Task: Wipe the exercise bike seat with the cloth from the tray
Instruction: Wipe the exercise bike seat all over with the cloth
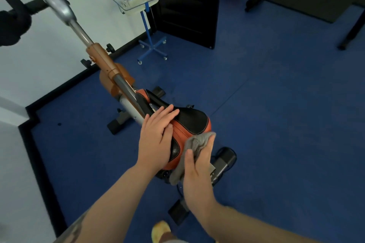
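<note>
The exercise bike seat [192, 119], black on top with orange sides, sits in the middle of the view. My left hand [157, 138] lies flat on the seat's left side, fingers together and spread over the top. My right hand [198, 171] grips a grey cloth [194, 144] and presses it against the seat's rear right edge; part of the cloth hangs down below the hand. The cream tray [143, 3] rests in a blue wire basket on a wheeled stand at the back, with nothing showing in it.
The bike's orange and grey frame [110, 69] runs up left to the black handlebars [13, 21]. The tray stand's blue wheeled base [153, 50] stands by a dark door [187, 4]. Blue floor spreads to the right. My foot [161, 230] is below the seat.
</note>
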{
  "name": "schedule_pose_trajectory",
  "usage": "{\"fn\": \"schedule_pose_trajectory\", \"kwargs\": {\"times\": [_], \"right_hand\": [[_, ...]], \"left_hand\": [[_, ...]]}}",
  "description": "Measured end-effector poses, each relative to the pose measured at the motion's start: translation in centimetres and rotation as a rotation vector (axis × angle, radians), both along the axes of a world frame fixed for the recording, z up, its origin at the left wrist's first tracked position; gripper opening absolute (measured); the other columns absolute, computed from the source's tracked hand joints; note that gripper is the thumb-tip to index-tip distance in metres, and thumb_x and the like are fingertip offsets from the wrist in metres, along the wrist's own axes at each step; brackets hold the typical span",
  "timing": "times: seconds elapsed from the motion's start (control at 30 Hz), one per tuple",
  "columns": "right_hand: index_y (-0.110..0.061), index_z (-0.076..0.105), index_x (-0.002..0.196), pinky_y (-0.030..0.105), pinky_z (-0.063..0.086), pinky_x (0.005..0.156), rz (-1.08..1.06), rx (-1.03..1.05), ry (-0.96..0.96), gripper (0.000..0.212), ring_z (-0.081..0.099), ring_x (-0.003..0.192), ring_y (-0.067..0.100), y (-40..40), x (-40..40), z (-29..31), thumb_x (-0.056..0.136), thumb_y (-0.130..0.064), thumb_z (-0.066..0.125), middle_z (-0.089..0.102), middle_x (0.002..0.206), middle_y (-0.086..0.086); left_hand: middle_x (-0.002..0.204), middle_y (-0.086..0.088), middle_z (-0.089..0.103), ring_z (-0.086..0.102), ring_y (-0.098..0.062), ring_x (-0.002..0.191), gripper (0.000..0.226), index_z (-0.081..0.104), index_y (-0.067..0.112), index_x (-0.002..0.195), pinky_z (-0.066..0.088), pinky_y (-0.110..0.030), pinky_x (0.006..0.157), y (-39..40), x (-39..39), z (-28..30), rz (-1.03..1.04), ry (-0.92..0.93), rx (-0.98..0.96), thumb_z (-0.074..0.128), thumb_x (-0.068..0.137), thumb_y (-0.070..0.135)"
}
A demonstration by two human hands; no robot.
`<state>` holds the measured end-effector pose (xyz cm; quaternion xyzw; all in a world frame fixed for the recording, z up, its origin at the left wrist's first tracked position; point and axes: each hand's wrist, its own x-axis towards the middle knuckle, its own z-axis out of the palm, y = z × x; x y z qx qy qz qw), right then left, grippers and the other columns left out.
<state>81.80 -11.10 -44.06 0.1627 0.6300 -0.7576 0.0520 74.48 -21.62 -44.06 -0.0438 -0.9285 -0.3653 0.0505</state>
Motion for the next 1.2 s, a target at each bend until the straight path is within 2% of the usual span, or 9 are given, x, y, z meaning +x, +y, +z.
{"fn": "schedule_pose_trajectory", "kwargs": {"times": [0.1,0.2,0.3,0.53,0.63,0.83,0.97,1.1,1.2], "right_hand": [[-0.032,-0.010,0.148,-0.013,0.017,0.085,-0.095,-0.015,-0.073,0.064,0.014,0.121,-0.028,-0.1,-1.8,-0.3,0.101,-0.026,0.033,0.003,0.143,-0.030],[-0.036,-0.008,0.148,0.008,0.016,0.110,-0.216,0.019,-0.049,0.062,0.011,0.138,-0.012,-1.8,-1.6,0.0,0.101,-0.028,0.033,0.000,0.153,-0.026],[-0.044,-0.011,0.145,0.022,0.011,0.118,-0.260,-0.019,-0.030,0.067,0.002,0.141,-0.011,-5.0,0.7,0.6,0.101,-0.024,0.034,-0.008,0.156,-0.027],[-0.042,-0.007,0.146,-0.001,0.004,0.100,-0.441,0.024,-0.078,0.056,-0.006,0.138,-0.015,-7.2,0.3,0.8,0.100,-0.038,0.025,-0.012,0.154,-0.030],[-0.044,-0.002,0.145,-0.013,0.007,0.089,-0.492,0.004,-0.048,0.058,-0.006,0.133,-0.023,-9.0,1.1,1.3,0.093,-0.046,0.024,-0.011,0.152,-0.033],[-0.039,-0.002,0.148,-0.006,0.004,0.100,-0.646,-0.002,-0.054,0.056,-0.003,0.138,-0.017,-10.7,0.2,0.4,0.098,-0.043,0.022,-0.008,0.154,-0.031],[-0.034,0.005,0.150,0.023,0.008,0.119,-0.787,0.100,-0.099,0.051,0.004,0.142,-0.009,-9.6,-2.0,-0.3,0.102,-0.035,0.020,0.003,0.158,-0.022],[-0.035,-0.004,0.149,0.015,0.004,0.116,-0.763,0.165,-0.017,0.057,-0.005,0.139,-0.015,-12.7,-0.5,-0.1,0.102,-0.023,0.026,-0.008,0.156,-0.026],[-0.030,-0.001,0.150,0.022,0.005,0.119,-0.763,0.191,-0.059,0.053,-0.001,0.142,-0.008,-10.6,-1.9,-0.5,0.103,-0.027,0.024,-0.003,0.158,-0.019]], "left_hand": [[0.143,0.016,0.042,0.025,0.001,0.137,0.042,0.052,0.031,0.130,0.008,-0.032,0.118,0.0,0.0,0.0,-0.007,-0.004,0.001,0.031,0.094,0.022],[0.145,0.015,0.040,0.022,0.000,0.139,0.043,0.050,0.030,0.132,0.007,-0.035,0.119,-0.3,0.0,0.0,-0.054,-0.020,0.009,0.030,0.094,0.024],[0.149,0.013,0.033,0.017,-0.003,0.141,0.046,0.043,0.029,0.137,0.001,-0.030,0.118,-1.0,-0.4,-0.1,-0.163,-0.034,-0.057,0.026,0.095,0.028],[0.132,0.003,0.048,0.038,-0.014,0.126,0.037,0.049,0.021,0.127,0.029,-0.035,0.109,-3.7,-3.5,0.0,-0.458,0.130,-0.212,0.037,0.094,0.029],[0.133,0.002,0.049,0.036,-0.016,0.130,0.034,0.051,0.020,0.124,0.024,-0.041,0.112,-3.6,-4.0,-0.6,-0.487,0.156,-0.133,0.037,0.093,0.024],[0.142,0.004,0.047,0.028,-0.015,0.138,0.041,0.049,0.022,0.130,0.019,-0.041,0.114,-3.6,-4.2,-1.4,-0.506,0.175,-0.121,0.032,0.093,0.026],[0.140,0.004,0.048,0.030,-0.016,0.137,0.040,0.049,0.022,0.129,0.019,-0.041,0.114,-3.5,-4.1,-1.4,-0.504,0.177,-0.121,0.034,0.092,0.025],[0.140,0.004,0.048,0.030,-0.015,0.137,0.040,0.049,0.022,0.130,0.020,-0.044,0.113,-3.6,-4.2,-1.6,-0.498,0.196,-0.114,0.034,0.093,0.024],[0.139,0.004,0.049,0.030,-0.015,0.137,0.040,0.049,0.021,0.129,0.021,-0.043,0.113,-3.6,-4.2,-1.5,-0.506,0.206,-0.108,0.034,0.093,0.024]]}}
